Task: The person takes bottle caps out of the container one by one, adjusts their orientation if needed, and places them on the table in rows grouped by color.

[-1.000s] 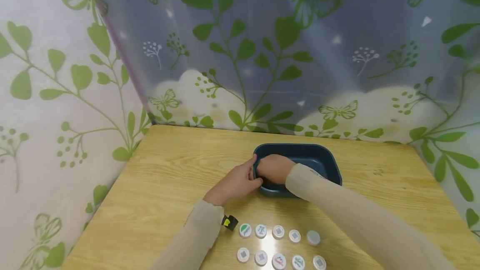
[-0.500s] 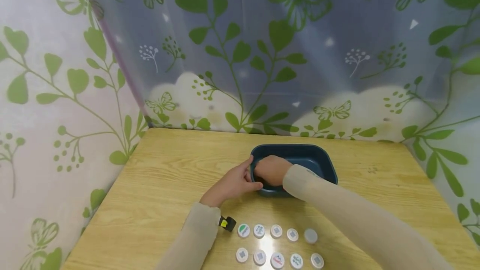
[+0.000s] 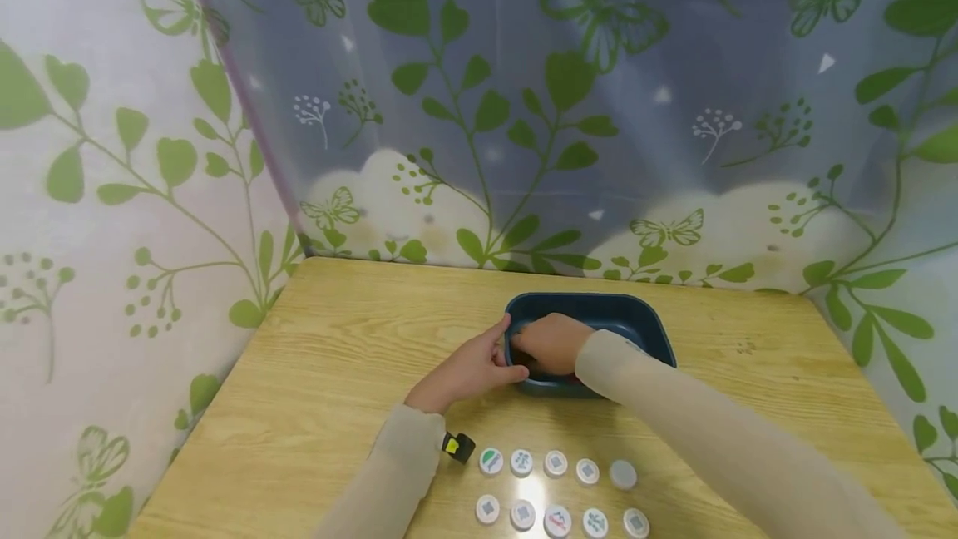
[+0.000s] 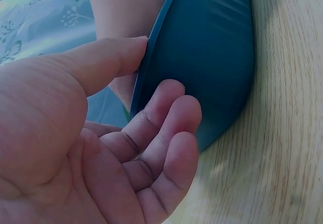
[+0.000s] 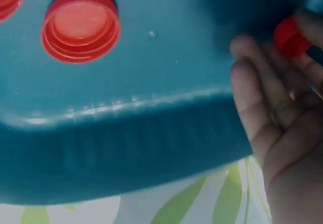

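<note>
My left hand holds the left end of a dark blue plastic basin. In the left wrist view its thumb touches the rim and its curled fingers lie against the outer wall. My right hand reaches down into the basin's left part. The right wrist view has it pinching a red bottle cap by the basin wall. Another red cap lies open side up on the basin floor, with more red caps cut off at that view's top edge. In the head view, the pinched cap is hidden behind the right hand.
Two rows of round white bottle caps, several with printed tops, lie on the wooden table in front of the basin. A patterned curtain hangs behind the table and another on its left.
The right hand shifts slightly inside the basin. My left hand stays at the basin's end, and the white caps keep their places. The head view drifts a little.
</note>
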A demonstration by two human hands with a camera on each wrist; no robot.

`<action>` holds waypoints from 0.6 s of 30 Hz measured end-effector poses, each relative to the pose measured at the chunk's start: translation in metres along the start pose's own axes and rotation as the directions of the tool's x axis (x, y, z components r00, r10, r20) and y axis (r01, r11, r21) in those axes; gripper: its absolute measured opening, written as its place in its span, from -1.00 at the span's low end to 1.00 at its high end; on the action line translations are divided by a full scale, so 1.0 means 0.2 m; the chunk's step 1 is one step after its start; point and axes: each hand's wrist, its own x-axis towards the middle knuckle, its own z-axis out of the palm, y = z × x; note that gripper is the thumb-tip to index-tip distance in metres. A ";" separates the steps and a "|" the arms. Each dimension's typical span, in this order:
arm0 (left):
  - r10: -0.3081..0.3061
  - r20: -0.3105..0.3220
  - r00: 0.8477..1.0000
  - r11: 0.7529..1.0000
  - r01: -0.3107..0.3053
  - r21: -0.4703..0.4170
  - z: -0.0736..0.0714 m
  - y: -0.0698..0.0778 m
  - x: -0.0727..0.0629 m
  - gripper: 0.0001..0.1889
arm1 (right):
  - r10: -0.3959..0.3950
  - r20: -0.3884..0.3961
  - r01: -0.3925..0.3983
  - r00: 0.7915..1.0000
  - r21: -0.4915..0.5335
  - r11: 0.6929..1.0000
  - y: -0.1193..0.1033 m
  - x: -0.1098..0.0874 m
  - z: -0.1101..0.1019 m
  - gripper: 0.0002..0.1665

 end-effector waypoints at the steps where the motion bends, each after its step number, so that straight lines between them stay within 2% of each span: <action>1: -0.001 0.000 1.000 1.000 0.001 0.004 0.00 0.00 0.00 0.03 | -0.008 -0.019 0.009 1.000 0.015 1.000 0.01 -0.02 -0.02 -0.86; 4: -0.002 0.002 1.000 1.000 0.002 0.019 0.00 0.00 -0.01 0.03 | 0.021 -0.088 -0.008 0.996 0.147 0.989 0.00 -0.11 -0.11 -0.77; 7: 0.011 -0.003 1.000 0.999 -0.011 0.042 0.01 0.00 0.01 0.03 | 0.079 -0.183 -0.015 0.980 0.326 0.945 -0.07 -0.26 -0.21 -0.71; 9: 0.014 -0.012 1.000 0.998 -0.013 0.055 0.00 0.00 0.01 0.03 | 0.098 -0.246 0.016 0.964 0.424 0.906 -0.17 -0.37 -0.23 -0.69; 12: -0.004 -0.017 1.000 0.997 0.005 0.079 -0.01 0.00 -0.01 0.04 | 0.057 -0.311 0.113 0.949 0.503 0.857 -0.35 -0.53 -0.20 -0.60; 14: -0.023 -0.011 1.000 0.996 0.024 0.081 -0.01 0.00 -0.02 0.05 | 0.013 -0.306 0.163 0.952 0.543 0.824 -0.48 -0.62 -0.14 -0.61; 15: -0.029 -0.006 1.000 0.996 0.030 0.086 -0.01 0.00 -0.02 0.05 | -0.006 -0.279 0.171 0.960 0.572 0.802 -0.53 -0.66 -0.11 -0.62; 18: -0.029 0.006 1.000 0.996 0.028 0.080 -0.01 0.01 -0.01 0.06 | -0.029 -0.137 0.115 0.990 0.676 0.728 -0.65 -0.75 0.00 -0.68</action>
